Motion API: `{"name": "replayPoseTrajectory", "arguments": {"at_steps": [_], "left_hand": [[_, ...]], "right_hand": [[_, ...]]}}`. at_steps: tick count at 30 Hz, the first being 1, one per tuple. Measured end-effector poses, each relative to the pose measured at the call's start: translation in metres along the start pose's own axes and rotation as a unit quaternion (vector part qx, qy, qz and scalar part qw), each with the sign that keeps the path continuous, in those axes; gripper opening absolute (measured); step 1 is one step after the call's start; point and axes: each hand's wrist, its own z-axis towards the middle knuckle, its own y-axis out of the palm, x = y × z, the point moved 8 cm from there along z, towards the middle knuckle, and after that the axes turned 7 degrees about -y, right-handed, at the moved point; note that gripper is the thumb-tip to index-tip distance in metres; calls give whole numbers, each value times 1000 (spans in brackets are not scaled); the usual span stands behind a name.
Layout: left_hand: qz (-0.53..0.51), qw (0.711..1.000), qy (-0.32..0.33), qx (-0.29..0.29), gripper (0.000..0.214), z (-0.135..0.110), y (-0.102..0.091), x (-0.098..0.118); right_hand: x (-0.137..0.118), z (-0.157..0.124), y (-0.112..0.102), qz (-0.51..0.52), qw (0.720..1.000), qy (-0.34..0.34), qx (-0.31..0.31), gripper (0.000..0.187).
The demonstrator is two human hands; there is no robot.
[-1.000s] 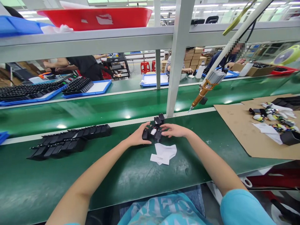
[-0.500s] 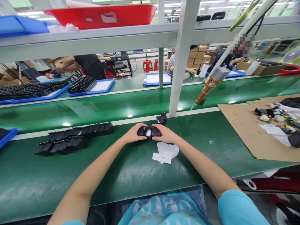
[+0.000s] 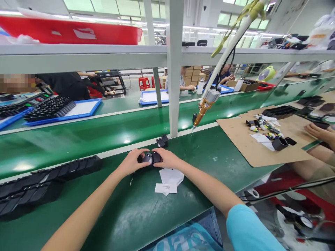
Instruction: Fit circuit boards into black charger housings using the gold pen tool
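Observation:
My left hand (image 3: 131, 162) is closed around a black plastic adapter casing (image 3: 147, 158), just above the green bench. In my right hand (image 3: 169, 159), fingers bent, is another black casing piece (image 3: 157, 158), close up against the first. My fingers partly cover both, and I cannot tell whether they are joined. Right behind them, small black adapters (image 3: 162, 141) stand by the post. Near my right wrist lie white paper slips (image 3: 171, 177), one with print on it.
Rows of black adapters (image 3: 52, 181) stand to the left. An orange-bodied screwdriver (image 3: 201, 113) hangs ahead on the right. Cardboard (image 3: 235, 139) with small loose parts (image 3: 264, 127) lies to the right, beside another person's hand (image 3: 318, 132). A grey post (image 3: 174, 69) rises ahead.
The view has swung right and up. The two casing pieces, apart before with a white part and coloured bits between them, are now close together and turned in my hands.

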Motion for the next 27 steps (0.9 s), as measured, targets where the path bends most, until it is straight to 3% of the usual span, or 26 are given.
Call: {"name": "replayPoseTrajectory", "arguments": {"at_steps": [6,9,11,14,18,21,27], "left_hand": [[73,993,-15,88,57,-9,6,23],[80,993,7,90,72,-19,5,27],[79,992,44,86,71,-28,2,26],[64,992,68,90,73,-41,-5,14],[-15,1000,2,21,92,-42,-1,-24],[-62,997,-46,-16,93,-31,4,-44],[-43,998,-14,35,99,2,4,-36]], "right_hand": [[-11,-6,-1,-42,999,-26,6,82],[-17,-2,-1,-85,996,-22,-7,92],[-21,3,0,-116,993,-26,-24,90],[-25,10,0,-162,985,-33,-44,73],[-33,23,0,-205,974,-48,-78,63],[-39,39,0,-229,965,-58,-111,60],[-43,76,-10,-273,947,-52,-160,57]]}}
